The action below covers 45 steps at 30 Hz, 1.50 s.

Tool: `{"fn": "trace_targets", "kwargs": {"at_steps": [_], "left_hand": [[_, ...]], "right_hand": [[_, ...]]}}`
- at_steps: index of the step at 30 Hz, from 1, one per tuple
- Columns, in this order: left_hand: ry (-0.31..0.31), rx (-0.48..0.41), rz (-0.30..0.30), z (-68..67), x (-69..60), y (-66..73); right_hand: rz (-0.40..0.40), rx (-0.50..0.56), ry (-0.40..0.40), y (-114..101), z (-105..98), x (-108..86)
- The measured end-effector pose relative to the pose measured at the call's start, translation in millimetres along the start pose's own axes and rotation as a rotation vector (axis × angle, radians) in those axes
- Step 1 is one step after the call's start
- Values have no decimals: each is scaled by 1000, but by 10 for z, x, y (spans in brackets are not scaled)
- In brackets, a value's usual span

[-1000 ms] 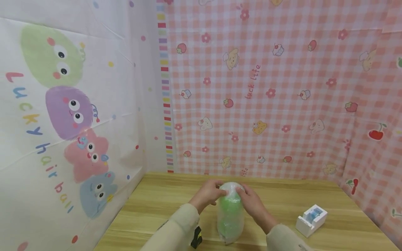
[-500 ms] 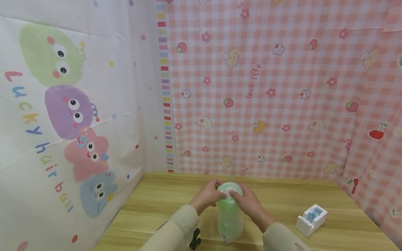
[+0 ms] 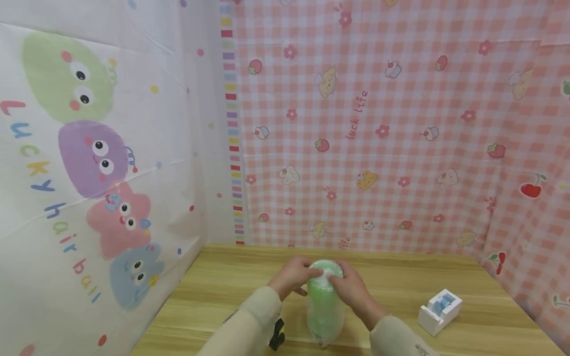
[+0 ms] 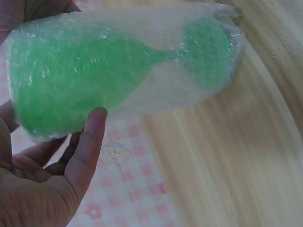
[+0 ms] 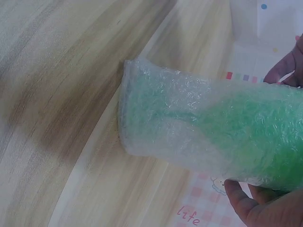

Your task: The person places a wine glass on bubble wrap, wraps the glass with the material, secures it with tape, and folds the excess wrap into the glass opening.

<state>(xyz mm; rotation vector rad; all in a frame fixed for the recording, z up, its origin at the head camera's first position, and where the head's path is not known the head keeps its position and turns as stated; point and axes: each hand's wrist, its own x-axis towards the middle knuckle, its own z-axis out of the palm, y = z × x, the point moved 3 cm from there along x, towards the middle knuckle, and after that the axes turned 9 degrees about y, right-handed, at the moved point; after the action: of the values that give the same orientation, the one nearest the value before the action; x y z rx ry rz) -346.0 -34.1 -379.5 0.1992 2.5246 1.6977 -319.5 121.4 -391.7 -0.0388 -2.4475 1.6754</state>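
A green goblet (image 4: 90, 71) stands upright on the wooden table, wrapped in bubble wrap (image 3: 326, 316). Its wide bowl is at the top, and the narrow stem and round foot (image 4: 208, 52) show through the plastic. My left hand (image 3: 291, 278) grips the upper left side, its thumb laid over the top. On the opposite side, my right hand (image 3: 355, 290) holds the upper rim, and its thumb presses the wrap inward at the top. Both thumbs nearly meet there. Some fingers behind the goblet are hidden in the head view.
A white tape dispenser (image 3: 440, 311) with blue tape stands on the table (image 3: 396, 277) to the right. Beside my left sleeve lies a small black and yellow object (image 3: 277, 334), partly covered. Patterned cloths hang behind and at both sides.
My right thumb has slid from the rim toward the middle of the top. My left thumb has also shifted inward over the wrap. The goblet stays in place.
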Motion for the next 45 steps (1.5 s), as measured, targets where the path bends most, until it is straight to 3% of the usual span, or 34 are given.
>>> {"fn": "trace_targets", "kwargs": {"at_steps": [11, 17, 22, 26, 30, 33, 37, 41, 45], "left_hand": [[79, 144, 11, 60, -11, 106], [94, 181, 28, 77, -47, 127], [4, 137, 8, 38, -46, 116], [-112, 74, -71, 1, -7, 89], [-172, 38, -130, 10, 22, 66], [-159, 22, -153, 21, 15, 65], [-103, 73, -151, 57, -7, 107], [-53, 176, -123, 100, -23, 143], [-8, 243, -84, 125, -15, 146]], "right_hand": [[-61, -111, -35, 13, -26, -3], [-41, -165, -32, -35, -29, 10], [-5, -169, -8, -72, -9, 7], [21, -157, 1, -59, -7, 10], [20, -164, 11, -38, -26, 19], [3, -181, 12, -25, -21, 34], [-44, -207, -16, -23, -38, 44], [-45, -210, -128, -70, -104, 31], [26, -268, -238, -141, -180, 54]]}}
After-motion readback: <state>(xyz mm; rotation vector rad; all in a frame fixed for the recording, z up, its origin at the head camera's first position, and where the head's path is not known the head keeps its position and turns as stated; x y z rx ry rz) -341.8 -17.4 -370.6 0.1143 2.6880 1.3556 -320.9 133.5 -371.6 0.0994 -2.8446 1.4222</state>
